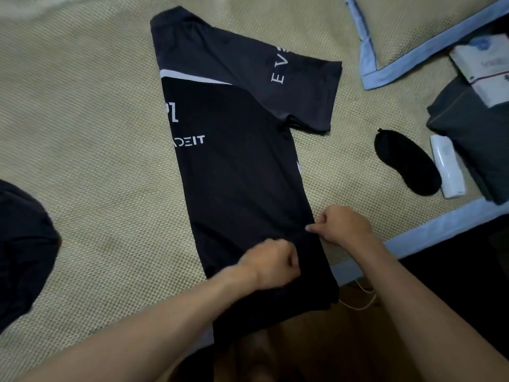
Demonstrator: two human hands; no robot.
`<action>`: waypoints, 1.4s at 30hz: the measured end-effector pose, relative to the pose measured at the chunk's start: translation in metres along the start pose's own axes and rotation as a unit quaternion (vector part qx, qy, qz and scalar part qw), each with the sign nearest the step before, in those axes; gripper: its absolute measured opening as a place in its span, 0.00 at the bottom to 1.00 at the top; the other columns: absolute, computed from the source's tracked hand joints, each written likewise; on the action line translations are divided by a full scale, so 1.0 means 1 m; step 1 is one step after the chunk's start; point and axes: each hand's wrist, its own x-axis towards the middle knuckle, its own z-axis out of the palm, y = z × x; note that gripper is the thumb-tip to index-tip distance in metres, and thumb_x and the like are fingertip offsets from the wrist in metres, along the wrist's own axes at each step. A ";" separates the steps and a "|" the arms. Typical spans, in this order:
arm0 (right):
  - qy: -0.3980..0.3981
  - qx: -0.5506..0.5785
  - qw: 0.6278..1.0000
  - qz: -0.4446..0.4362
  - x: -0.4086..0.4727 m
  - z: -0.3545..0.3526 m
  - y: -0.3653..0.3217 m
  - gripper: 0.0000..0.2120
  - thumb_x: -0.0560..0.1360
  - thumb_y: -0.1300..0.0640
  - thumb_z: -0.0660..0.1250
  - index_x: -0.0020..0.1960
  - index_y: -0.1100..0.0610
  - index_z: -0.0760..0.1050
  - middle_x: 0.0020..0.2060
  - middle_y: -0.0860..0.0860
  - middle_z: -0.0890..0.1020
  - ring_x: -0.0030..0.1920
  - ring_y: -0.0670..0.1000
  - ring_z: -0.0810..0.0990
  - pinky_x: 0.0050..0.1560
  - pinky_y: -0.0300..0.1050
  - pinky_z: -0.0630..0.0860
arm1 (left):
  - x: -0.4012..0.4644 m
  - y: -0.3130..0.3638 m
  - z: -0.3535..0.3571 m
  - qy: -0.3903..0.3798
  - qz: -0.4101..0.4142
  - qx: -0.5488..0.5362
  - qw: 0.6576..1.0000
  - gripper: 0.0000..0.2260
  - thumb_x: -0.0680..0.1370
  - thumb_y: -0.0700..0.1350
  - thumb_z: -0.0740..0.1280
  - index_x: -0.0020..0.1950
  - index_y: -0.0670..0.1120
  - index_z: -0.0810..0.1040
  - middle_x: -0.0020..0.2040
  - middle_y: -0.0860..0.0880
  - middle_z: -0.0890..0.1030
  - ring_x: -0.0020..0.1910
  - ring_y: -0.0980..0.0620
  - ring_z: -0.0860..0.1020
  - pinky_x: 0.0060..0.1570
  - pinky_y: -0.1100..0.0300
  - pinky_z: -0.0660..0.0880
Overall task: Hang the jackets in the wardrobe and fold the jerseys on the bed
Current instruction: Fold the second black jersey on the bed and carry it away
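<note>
Jersey (pixel 237 150) half-folded on bed (pixel 91 128); hem pinched by left hand (pixel 271 264) and right hand (pixel 343 224); crosswise fold judged next

The jersey (pixel 237 161), beyond the hands, bore white letters: "EV" up its sleeve, "DEIT" across the body, partly folded under, and above that a cut-off "1". Print on the packet (pixel 484 67) was unreadable.

Both forearms enter from the near edge, bare, and converge toward the centre. Left hand (pixel 271 264): fingers curled into a fist, knuckles facing right, gripping dark fabric. Right hand (pixel 343 226): just beyond and right of it, fingers curled, pinching the same fabric.
</note>
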 end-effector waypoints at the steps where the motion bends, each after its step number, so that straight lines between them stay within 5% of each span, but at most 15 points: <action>1: -0.008 -0.008 1.000 0.002 0.004 -0.008 -0.003 0.19 0.72 0.36 0.72 0.40 0.52 0.78 0.41 0.51 0.83 0.45 0.54 0.82 0.47 0.48 0.79 | -0.002 -0.008 -0.021 0.017 -0.038 -0.022 0.999 0.05 0.76 0.46 0.66 0.45 0.48 0.81 0.42 0.50 0.87 0.41 0.50 0.85 0.49 0.52 0.83; 6: -0.037 0.057 0.997 -0.039 0.018 -0.028 -0.025 0.23 0.69 0.38 0.76 0.34 0.56 0.74 0.33 0.51 0.80 0.37 0.52 0.79 0.33 0.44 0.69 | -0.038 -0.106 -0.073 -0.145 -0.280 0.004 0.949 0.09 0.77 0.47 0.65 0.45 0.45 0.82 0.36 0.47 0.86 0.34 0.48 0.85 0.35 0.57 0.81; 8: -0.069 0.097 0.992 -0.048 0.020 -0.027 -0.032 0.21 0.69 0.43 0.79 0.34 0.56 0.73 0.33 0.50 0.79 0.36 0.50 0.78 0.33 0.44 0.70 | -0.057 -0.143 -0.054 -0.206 -0.271 -0.141 0.930 0.06 0.77 0.48 0.67 0.47 0.46 0.81 0.36 0.49 0.84 0.33 0.50 0.83 0.34 0.59 0.77; 12: -0.141 0.245 0.958 -0.039 0.019 -0.025 -0.030 0.12 0.68 0.53 0.82 0.39 0.57 0.80 0.35 0.48 0.83 0.38 0.47 0.82 0.33 0.38 0.76 | -0.081 -0.165 0.009 -0.116 -0.177 -0.354 0.911 0.08 0.78 0.48 0.73 0.47 0.43 0.83 0.45 0.46 0.86 0.42 0.53 0.84 0.42 0.61 0.78; 15: -0.156 0.258 0.953 -0.031 0.021 -0.019 -0.021 0.15 0.67 0.55 0.82 0.47 0.62 0.83 0.37 0.49 0.84 0.41 0.48 0.83 0.37 0.42 0.80 | -0.085 -0.162 0.054 -0.027 -0.164 -0.354 0.920 0.09 0.78 0.43 0.72 0.41 0.41 0.78 0.35 0.44 0.84 0.33 0.54 0.84 0.32 0.64 0.76; 17: -0.125 0.207 0.970 -0.036 0.023 -0.012 -0.017 0.17 0.65 0.53 0.83 0.40 0.63 0.80 0.34 0.51 0.81 0.39 0.51 0.82 0.43 0.51 0.81 | -0.087 -0.161 0.071 -0.002 -0.168 -0.344 0.924 0.09 0.78 0.42 0.72 0.40 0.41 0.78 0.31 0.44 0.83 0.31 0.52 0.83 0.29 0.63 0.76; 20: -0.072 0.180 0.981 -0.029 0.023 -0.004 -0.017 0.22 0.65 0.53 0.84 0.31 0.56 0.70 0.28 0.49 0.76 0.32 0.50 0.75 0.37 0.46 0.74 | -0.094 -0.160 0.079 -0.008 -0.194 -0.329 0.924 0.09 0.78 0.43 0.72 0.41 0.42 0.77 0.33 0.45 0.83 0.35 0.49 0.85 0.29 0.62 0.76; 23: -0.079 0.201 0.976 -0.027 0.022 -0.007 -0.019 0.20 0.65 0.54 0.84 0.31 0.56 0.72 0.28 0.49 0.78 0.33 0.49 0.77 0.36 0.43 0.74 | -0.094 -0.159 0.068 -0.071 -0.253 -0.291 0.920 0.08 0.80 0.43 0.68 0.41 0.43 0.79 0.34 0.47 0.84 0.32 0.54 0.83 0.31 0.65 0.75; 26: -0.133 0.268 0.954 -0.006 0.023 -0.017 -0.020 0.18 0.67 0.53 0.83 0.32 0.57 0.74 0.30 0.51 0.82 0.34 0.49 0.82 0.34 0.42 0.79 | -0.080 -0.152 0.029 -0.224 -0.309 -0.323 0.866 0.16 0.84 0.42 0.50 0.41 0.43 0.72 0.33 0.47 0.74 0.31 0.52 0.72 0.31 0.63 0.66; 28: -0.108 0.318 0.942 -0.004 0.027 -0.027 -0.023 0.17 0.68 0.52 0.82 0.33 0.59 0.77 0.29 0.53 0.82 0.32 0.49 0.81 0.37 0.43 0.80 | -0.059 -0.142 -0.014 -0.228 -0.295 -0.235 0.898 0.15 0.83 0.42 0.52 0.43 0.41 0.75 0.34 0.47 0.77 0.31 0.49 0.75 0.31 0.62 0.69; 31: -0.070 0.513 0.855 0.026 0.043 -0.047 -0.030 0.21 0.72 0.48 0.78 0.51 0.67 0.83 0.40 0.60 0.88 0.41 0.52 0.87 0.50 0.47 0.84 | -0.026 -0.102 -0.083 0.044 -0.184 -0.039 0.981 0.11 0.79 0.45 0.65 0.40 0.43 0.83 0.32 0.50 0.85 0.33 0.52 0.85 0.37 0.59 0.81; 35: -0.095 0.782 0.615 0.038 0.084 -0.070 -0.048 0.20 0.78 0.49 0.71 0.61 0.64 0.76 0.59 0.60 0.83 0.58 0.54 0.83 0.61 0.46 0.79 | 0.044 -0.039 -0.176 0.343 -0.078 0.024 0.936 0.08 0.74 0.50 0.65 0.47 0.51 0.81 0.44 0.49 0.85 0.47 0.47 0.83 0.51 0.52 0.79; 37: -0.054 0.868 0.493 0.030 0.112 -0.083 -0.064 0.17 0.79 0.52 0.71 0.61 0.63 0.76 0.63 0.62 0.81 0.60 0.55 0.83 0.66 0.48 0.77 | 0.087 -0.016 -0.213 0.394 -0.015 0.098 0.914 0.13 0.75 0.48 0.64 0.59 0.47 0.77 0.58 0.46 0.80 0.57 0.43 0.78 0.58 0.48 0.74; 39: -0.033 0.910 0.412 0.007 0.138 -0.096 -0.079 0.22 0.78 0.51 0.72 0.67 0.61 0.76 0.64 0.61 0.81 0.62 0.57 0.83 0.69 0.52 0.75 | 0.129 0.000 -0.242 0.437 0.020 0.165 0.884 0.20 0.77 0.48 0.63 0.68 0.45 0.72 0.69 0.45 0.74 0.67 0.42 0.73 0.65 0.47 0.69; 42: -0.023 0.923 0.384 -0.001 0.162 -0.109 -0.097 0.25 0.78 0.48 0.72 0.71 0.57 0.76 0.63 0.58 0.83 0.63 0.59 0.82 0.67 0.58 0.76 | 0.181 0.009 -0.280 0.451 0.006 0.223 0.865 0.26 0.80 0.51 0.57 0.78 0.45 0.62 0.80 0.46 0.62 0.79 0.47 0.60 0.76 0.44 0.56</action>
